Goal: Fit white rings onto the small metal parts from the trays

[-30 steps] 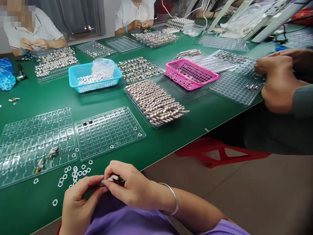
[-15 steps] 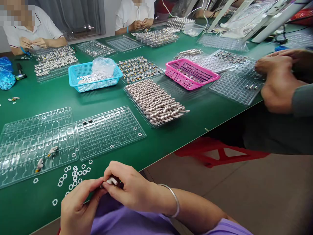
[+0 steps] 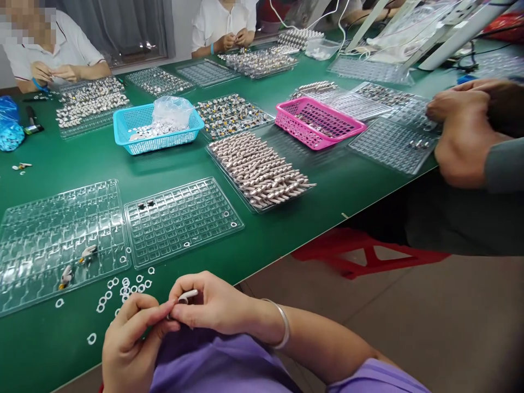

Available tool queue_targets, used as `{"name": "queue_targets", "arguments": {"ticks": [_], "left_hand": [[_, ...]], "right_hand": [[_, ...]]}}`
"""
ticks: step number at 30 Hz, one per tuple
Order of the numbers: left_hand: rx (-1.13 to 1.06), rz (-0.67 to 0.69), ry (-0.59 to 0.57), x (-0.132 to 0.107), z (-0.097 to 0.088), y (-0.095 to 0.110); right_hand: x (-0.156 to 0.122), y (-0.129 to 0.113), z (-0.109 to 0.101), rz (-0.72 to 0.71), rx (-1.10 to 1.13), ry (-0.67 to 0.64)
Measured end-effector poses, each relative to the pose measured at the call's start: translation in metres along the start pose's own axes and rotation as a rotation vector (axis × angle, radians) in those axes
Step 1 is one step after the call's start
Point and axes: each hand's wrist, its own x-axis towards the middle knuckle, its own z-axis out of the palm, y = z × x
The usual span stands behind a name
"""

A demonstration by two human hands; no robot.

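My right hand [image 3: 213, 305] pinches a small white curved part [image 3: 187, 296] at the near edge of the green table [image 3: 286, 229]. My left hand [image 3: 129, 341] meets it, with thumb and forefinger pressed on the part's left end. Both hands are closed around the part, above my purple clothing. Several small white rings [image 3: 123, 289] lie loose on the table just left of my hands. Beyond them lie two clear plastic trays, the left tray [image 3: 57, 240] with two white parts [image 3: 77, 262] in it, and the right tray [image 3: 182, 218] nearly bare.
A tray of pinkish parts [image 3: 260, 169], a blue basket [image 3: 158, 128] with a plastic bag and a pink basket [image 3: 319, 123] stand mid-table. A co-worker's hands [image 3: 462, 131] work at the right over clear trays. Two people sit at the far side. A red stool [image 3: 368, 254] stands below the table edge.
My hands stay at the table edge and have turned the white part slightly, my right fingers shifting on it. The view has tilted a little.
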Motion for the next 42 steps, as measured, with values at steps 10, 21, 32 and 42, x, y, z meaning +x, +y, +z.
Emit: {"name": "queue_targets", "arguments": {"ticks": [10,21,32,42], "left_hand": [[-0.259,-0.250,0.077,-0.002,0.008,-0.010],[-0.392,-0.358,0.065,-0.011,0.005,-0.020],[-0.407,-0.517,0.073,-0.016,0.005,-0.022],[-0.434,-0.507,0.150,-0.009,0.004,-0.013]], "right_hand": [[0.001,0.009,0.004,0.045,0.287,0.026],[-0.008,-0.007,-0.011,-0.117,-0.073,-0.061],[-0.005,-0.003,-0.004,-0.096,0.060,-0.039],[-0.003,0.008,-0.013,-0.009,0.353,-0.145]]}}
